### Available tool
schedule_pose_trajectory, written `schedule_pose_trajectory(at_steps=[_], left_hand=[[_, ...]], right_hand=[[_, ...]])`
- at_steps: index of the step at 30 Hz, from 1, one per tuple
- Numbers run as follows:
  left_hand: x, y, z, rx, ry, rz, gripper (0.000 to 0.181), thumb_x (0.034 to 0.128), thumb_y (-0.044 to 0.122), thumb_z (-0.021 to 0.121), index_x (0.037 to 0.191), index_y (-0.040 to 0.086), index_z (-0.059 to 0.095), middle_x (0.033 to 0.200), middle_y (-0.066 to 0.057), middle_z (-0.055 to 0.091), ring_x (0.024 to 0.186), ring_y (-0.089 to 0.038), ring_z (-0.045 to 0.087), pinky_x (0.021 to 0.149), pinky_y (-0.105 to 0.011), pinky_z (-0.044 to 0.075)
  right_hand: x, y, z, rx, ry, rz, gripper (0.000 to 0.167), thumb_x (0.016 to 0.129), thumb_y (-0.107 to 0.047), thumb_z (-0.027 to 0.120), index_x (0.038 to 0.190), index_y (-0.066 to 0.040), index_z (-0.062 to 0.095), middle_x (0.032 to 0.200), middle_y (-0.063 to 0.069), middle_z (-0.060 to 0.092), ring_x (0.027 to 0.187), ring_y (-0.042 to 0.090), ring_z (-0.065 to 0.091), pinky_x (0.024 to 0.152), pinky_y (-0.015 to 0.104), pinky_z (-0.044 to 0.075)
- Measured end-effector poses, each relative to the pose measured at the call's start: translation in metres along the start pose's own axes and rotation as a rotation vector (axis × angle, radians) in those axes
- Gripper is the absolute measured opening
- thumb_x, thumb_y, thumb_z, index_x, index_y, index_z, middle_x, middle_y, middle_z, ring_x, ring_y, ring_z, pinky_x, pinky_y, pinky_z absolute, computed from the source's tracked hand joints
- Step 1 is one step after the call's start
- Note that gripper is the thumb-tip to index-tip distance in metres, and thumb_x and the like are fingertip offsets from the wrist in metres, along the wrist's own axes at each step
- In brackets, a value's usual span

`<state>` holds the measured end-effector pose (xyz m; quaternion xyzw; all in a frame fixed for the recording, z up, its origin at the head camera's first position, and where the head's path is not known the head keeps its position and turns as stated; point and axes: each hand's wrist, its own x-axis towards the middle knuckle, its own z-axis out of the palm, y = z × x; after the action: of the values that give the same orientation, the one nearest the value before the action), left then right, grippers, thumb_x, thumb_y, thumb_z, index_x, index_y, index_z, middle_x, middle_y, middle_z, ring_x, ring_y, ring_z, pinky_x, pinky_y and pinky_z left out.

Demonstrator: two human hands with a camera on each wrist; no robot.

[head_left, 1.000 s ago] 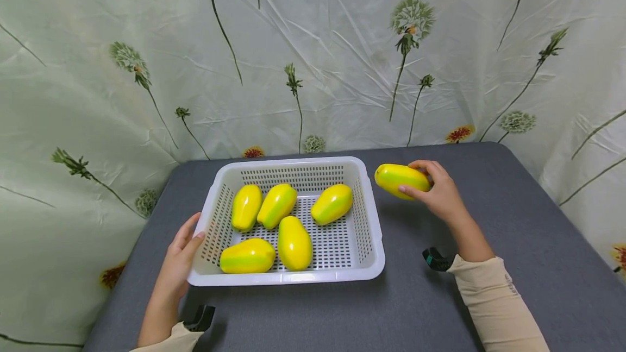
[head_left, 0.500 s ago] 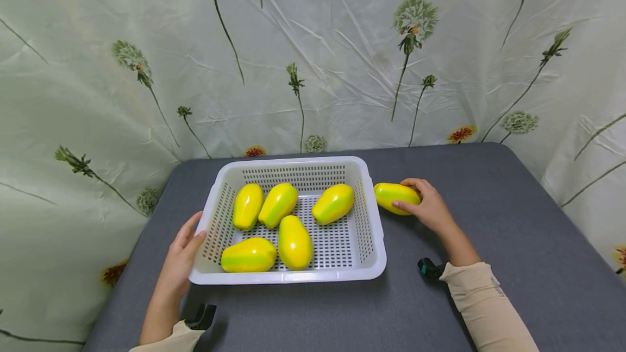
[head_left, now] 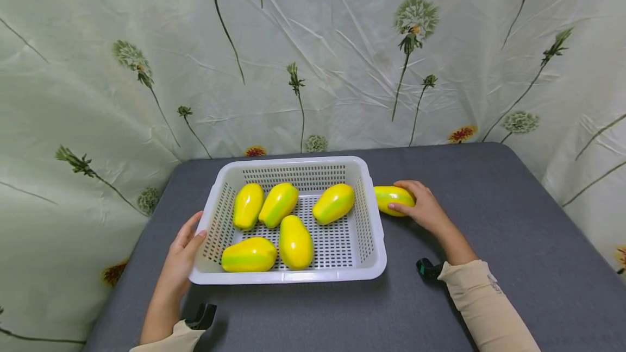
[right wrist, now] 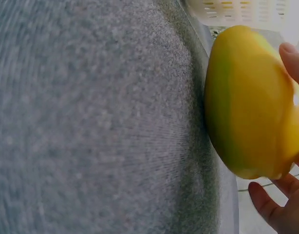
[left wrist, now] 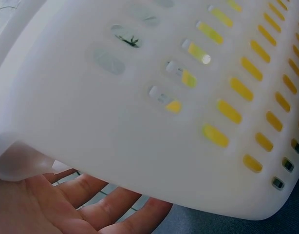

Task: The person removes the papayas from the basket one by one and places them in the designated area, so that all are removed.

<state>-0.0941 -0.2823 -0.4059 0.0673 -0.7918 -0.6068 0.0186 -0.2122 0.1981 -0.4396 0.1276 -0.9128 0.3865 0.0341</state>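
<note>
A flowered curtain (head_left: 98,96) is hanging beyond the left edge of the desk (head_left: 479,194) and running along past the far and right edges. My left sleeve (head_left: 171,339) is showing at the near edge of the desk, and a black device (head_left: 202,316) is sitting at that wrist. My left hand (head_left: 178,259) is touching the left rim of the basket (head_left: 288,276); its fingers are lying loosely extended along the outer wall, not clenched, and my thumb is lying at the rim. The basket is standing left of the desk's middle, its far rim close to the far edge.

Inside, five papayas are lying apart or just beside one another: the first (head_left: 248,207) toward the far left corner, the second (head_left: 249,255) sideways in the near left corner, the third (head_left: 278,205) just beside the first, the fourth (head_left: 295,243) pointing at the near rim, the fifth (head_left: 333,204) toward the right wall.

Just outside the right rim, I am holding the sixth papaya (head_left: 391,200) low over the desk; I cannot tell whether it is touching the basket. My right hand (head_left: 424,209) is grasping its right end between thumb and fingers. Another black device (head_left: 429,269) and my right sleeve (head_left: 486,306) are following toward the near edge.
</note>
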Motion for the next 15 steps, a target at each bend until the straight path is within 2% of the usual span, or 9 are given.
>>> schedule_pose_trajectory(at_steps=[4, 10, 15], left_hand=[[0.0, -0.001, 0.0, 0.002, 0.004, 0.005, 0.054, 0.0968, 0.03, 0.039, 0.143, 0.015, 0.017, 0.127, -0.021, 0.036, 0.087, -0.004, 0.055, 0.066, -0.042, 0.05], [0.0, -0.001, 0.001, 0.002, 0.003, -0.001, 0.054, 0.0966, 0.031, 0.039, 0.144, 0.017, 0.017, 0.129, -0.02, 0.036, 0.088, -0.004, 0.055, 0.065, -0.045, 0.05], [0.0, 0.0, 0.001, 0.005, 0.003, -0.001, 0.054, 0.0966, 0.031, 0.039, 0.144, 0.018, 0.016, 0.13, -0.02, 0.036, 0.088, -0.004, 0.055, 0.065, -0.044, 0.05]], right_hand=[[0.001, -0.002, 0.0, 0.0, -0.016, -0.01, 0.062, 0.076, -0.033, 0.071, 0.125, -0.002, 0.047, 0.127, 0.02, 0.042, 0.116, 0.039, 0.032, 0.094, 0.054, 0.023], [0.002, -0.006, -0.006, 0.016, 0.003, -0.053, 0.061, 0.075, -0.031, 0.073, 0.124, -0.002, 0.048, 0.13, 0.02, 0.04, 0.119, 0.039, 0.03, 0.096, 0.055, 0.021], [0.003, -0.018, -0.013, 0.033, 0.018, -0.09, 0.062, 0.074, -0.031, 0.074, 0.125, -0.006, 0.048, 0.131, 0.016, 0.039, 0.12, 0.037, 0.03, 0.095, 0.056, 0.021]])
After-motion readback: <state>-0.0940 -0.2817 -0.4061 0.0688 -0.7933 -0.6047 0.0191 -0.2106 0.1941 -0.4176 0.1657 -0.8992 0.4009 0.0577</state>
